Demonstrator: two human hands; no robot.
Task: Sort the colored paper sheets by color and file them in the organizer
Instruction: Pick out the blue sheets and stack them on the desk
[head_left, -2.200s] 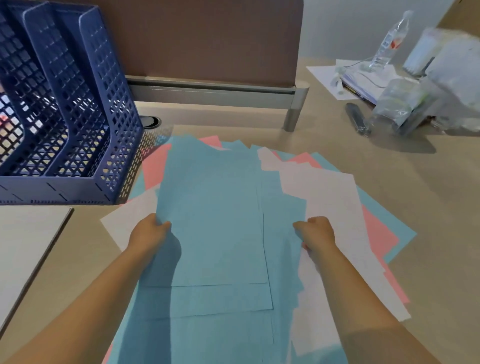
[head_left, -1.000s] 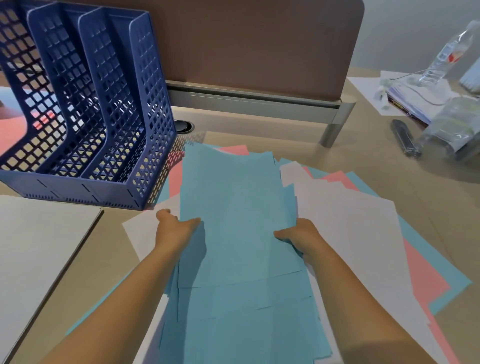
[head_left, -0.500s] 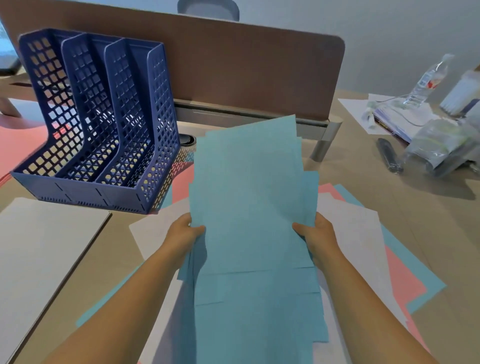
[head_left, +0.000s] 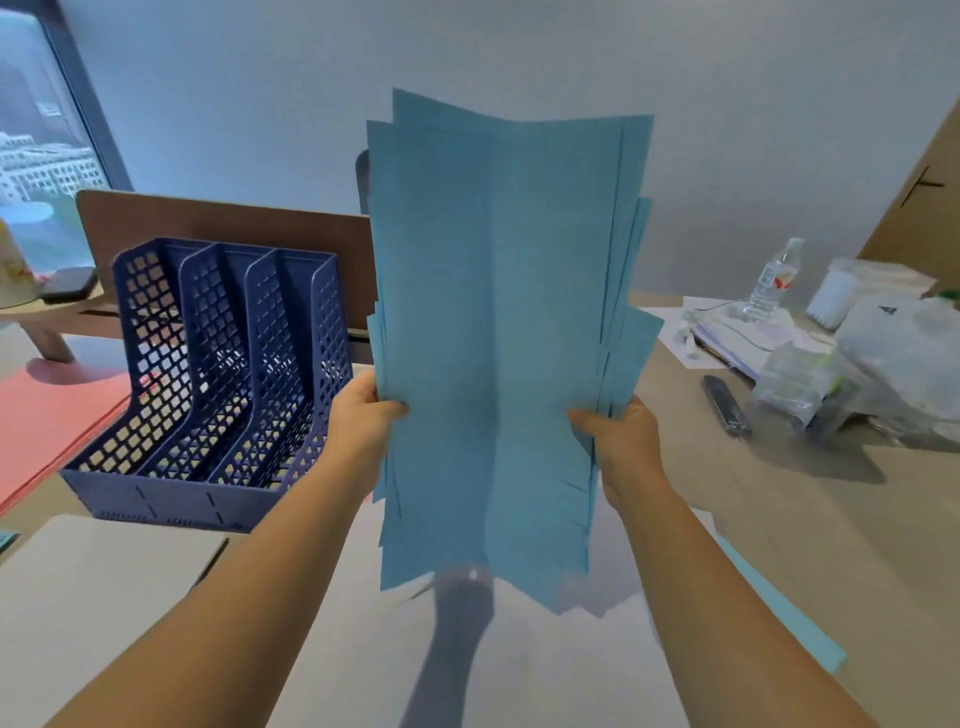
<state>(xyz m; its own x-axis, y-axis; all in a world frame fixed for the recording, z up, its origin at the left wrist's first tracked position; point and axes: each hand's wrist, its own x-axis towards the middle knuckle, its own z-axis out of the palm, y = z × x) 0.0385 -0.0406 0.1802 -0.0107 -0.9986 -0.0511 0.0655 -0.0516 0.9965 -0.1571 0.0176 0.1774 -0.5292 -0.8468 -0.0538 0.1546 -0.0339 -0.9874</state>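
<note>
I hold the ragged blue sheets (head_left: 498, 338) upright between my left hand (head_left: 363, 415) and right hand (head_left: 621, 434), both clamped on its edges; next, square it, then reach left to the organizer (head_left: 218, 384).

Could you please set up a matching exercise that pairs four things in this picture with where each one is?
Things:
1. blue sheets
2. organizer
3. pink sheets
4. water bottle

Places:
A. standing on the desk's far right, beside the plastic bags
B. lying flat to the left of the file slots
C. held upright in the air between the left hand and the right hand
D. standing on the desk left of the raised stack, slots empty

Pairs: 1-C, 2-D, 3-B, 4-A
</note>
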